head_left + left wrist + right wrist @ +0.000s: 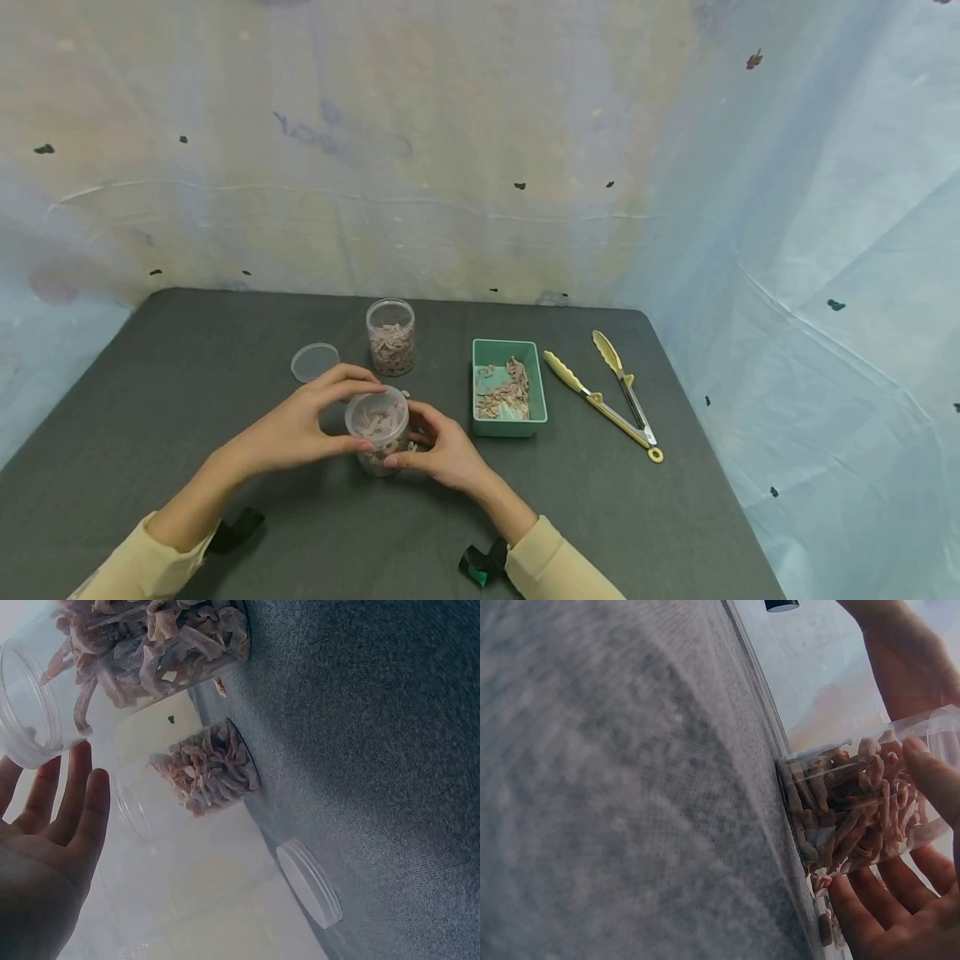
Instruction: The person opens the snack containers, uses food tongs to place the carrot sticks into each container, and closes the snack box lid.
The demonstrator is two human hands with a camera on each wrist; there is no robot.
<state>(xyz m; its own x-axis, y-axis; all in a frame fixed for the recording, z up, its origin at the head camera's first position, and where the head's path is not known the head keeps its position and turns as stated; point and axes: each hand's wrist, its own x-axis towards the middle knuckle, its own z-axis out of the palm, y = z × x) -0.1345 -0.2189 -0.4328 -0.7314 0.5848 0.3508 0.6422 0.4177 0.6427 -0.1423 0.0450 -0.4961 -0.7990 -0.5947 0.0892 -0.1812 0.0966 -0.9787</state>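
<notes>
A clear plastic jar (pixel 377 461) of pale brownish-pink dried strips stands upright on the table between both hands. My left hand (pixel 303 421) reaches over from the left and holds the translucent lid (pixel 377 410) at the jar's top, thumb in front and fingers behind. My right hand (pixel 452 457) grips the jar's body from the right. In the right wrist view, its thumb lies across the jar wall (pixel 840 802) and its fingers curl beneath. The left wrist view shows left fingertips right at the clear rim (pixel 34 712).
Behind stands a second jar (pixel 392 346) of strips, uncovered, with a loose lid (pixel 315 362) to its left. A green tray (pixel 510 428) holding more strips is right of the hands. Spread yellow-handled tongs (pixel 600 400) lie farther right. A few strips lie beside the held jar.
</notes>
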